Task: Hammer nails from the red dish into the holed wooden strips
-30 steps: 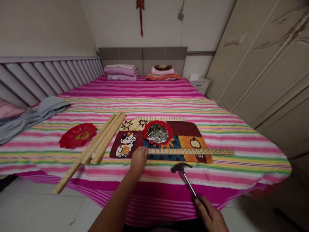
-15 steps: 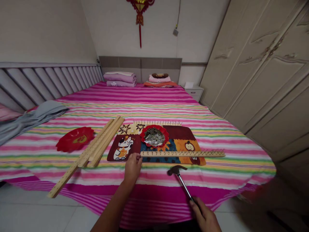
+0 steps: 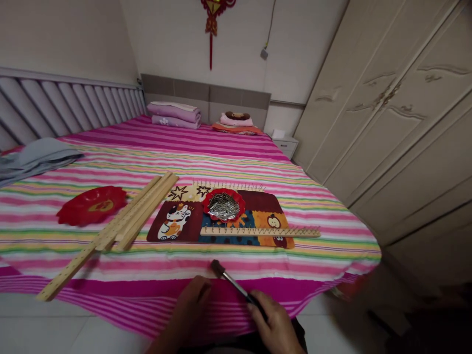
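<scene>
A nail-studded wooden strip lies left to right across a patterned mat on the bed, beyond both hands; the left hand seems nearer, its fingers curled, whether around anything I cannot tell; the right hand's fingers wrap tightly around a hammer; the strip is pale and narrow, its nails uneven.

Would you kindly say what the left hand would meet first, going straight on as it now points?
Most likely the hammer head, just beyond the left hand, though depth is unclear.
</scene>
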The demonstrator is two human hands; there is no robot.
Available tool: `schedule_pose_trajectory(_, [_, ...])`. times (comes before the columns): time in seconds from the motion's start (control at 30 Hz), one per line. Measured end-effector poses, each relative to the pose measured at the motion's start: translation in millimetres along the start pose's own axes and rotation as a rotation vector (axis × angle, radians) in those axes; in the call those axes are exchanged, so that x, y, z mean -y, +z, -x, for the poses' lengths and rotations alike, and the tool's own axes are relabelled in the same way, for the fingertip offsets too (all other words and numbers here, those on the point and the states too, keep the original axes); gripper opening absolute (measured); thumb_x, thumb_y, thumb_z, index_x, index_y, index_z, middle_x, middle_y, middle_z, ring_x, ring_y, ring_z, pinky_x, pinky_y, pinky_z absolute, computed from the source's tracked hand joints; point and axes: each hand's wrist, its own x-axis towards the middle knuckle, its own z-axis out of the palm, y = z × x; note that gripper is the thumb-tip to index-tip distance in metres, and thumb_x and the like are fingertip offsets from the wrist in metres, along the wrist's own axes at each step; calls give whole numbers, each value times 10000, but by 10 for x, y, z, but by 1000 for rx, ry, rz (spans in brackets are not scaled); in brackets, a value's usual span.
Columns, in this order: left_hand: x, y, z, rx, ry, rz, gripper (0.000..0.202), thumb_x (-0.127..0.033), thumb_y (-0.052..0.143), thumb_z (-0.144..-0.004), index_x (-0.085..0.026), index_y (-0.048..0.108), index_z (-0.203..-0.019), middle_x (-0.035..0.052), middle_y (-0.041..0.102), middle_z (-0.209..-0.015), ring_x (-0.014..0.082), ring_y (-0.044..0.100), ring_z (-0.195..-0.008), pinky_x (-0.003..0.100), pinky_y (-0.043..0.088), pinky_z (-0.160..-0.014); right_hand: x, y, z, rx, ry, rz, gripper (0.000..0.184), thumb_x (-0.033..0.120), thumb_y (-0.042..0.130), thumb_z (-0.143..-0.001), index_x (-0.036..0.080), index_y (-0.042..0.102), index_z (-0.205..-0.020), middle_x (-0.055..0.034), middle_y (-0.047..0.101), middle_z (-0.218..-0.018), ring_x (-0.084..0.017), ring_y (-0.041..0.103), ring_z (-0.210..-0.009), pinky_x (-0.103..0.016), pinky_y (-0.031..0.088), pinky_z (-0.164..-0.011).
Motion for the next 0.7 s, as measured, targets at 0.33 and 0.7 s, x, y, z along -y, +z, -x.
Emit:
schedule_pose_trajectory(0.33, [-56, 60, 112, 223, -83, -43, 169, -285, 441, -779, -235, 601, -793, 15, 685, -816, 183, 636, -757, 295, 482, -732, 125, 44, -74, -41, -99, 181, 264, 289, 549, -847, 247, 641, -1091, -48, 694, -867, -212, 648, -773, -303, 510, -683])
schedule_pose_trajectory(0.7, [92, 169, 158, 220, -16, -151, 153, -353, 498, -814, -303, 641, -787, -7, 672, -855, 212, 630, -818, 362, 496, -780, -558, -383, 128, -629, 435, -158, 415, 512, 569, -769, 170, 685, -973, -49, 715, -814, -218, 660, -755, -289, 522, -655])
